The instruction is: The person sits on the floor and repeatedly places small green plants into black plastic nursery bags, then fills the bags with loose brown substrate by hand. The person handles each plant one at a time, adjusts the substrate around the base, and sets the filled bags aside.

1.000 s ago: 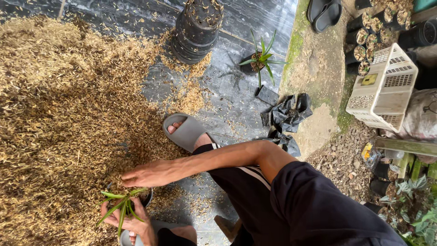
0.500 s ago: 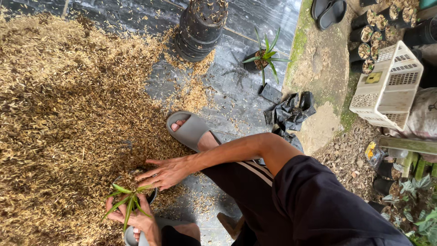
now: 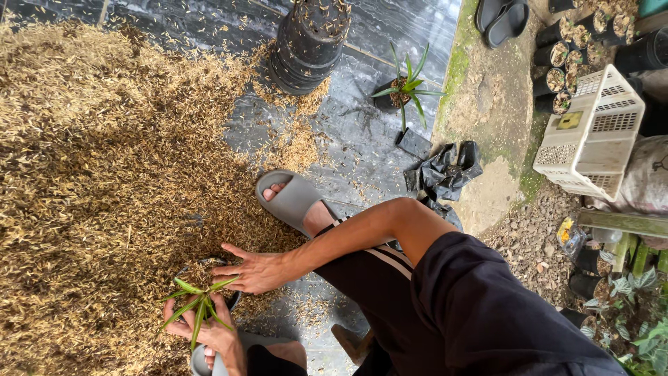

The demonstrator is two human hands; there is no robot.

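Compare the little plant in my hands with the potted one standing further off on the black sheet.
The seedling is gripped at its base by the left hand, with the right hand beside it; the potted plant stands alone, untouched. The seedling sits over the husk pile; the potted plant sits on mostly bare black sheet. Both have narrow, pointed green leaves.

I have one view only, from the head camera, looking steeply down past my knee onto the husk pile (image 3: pixel 97 174) and black ground sheet (image 3: pixel 362 139), close over both hands, white basket (image 3: pixel 591 132) at right.
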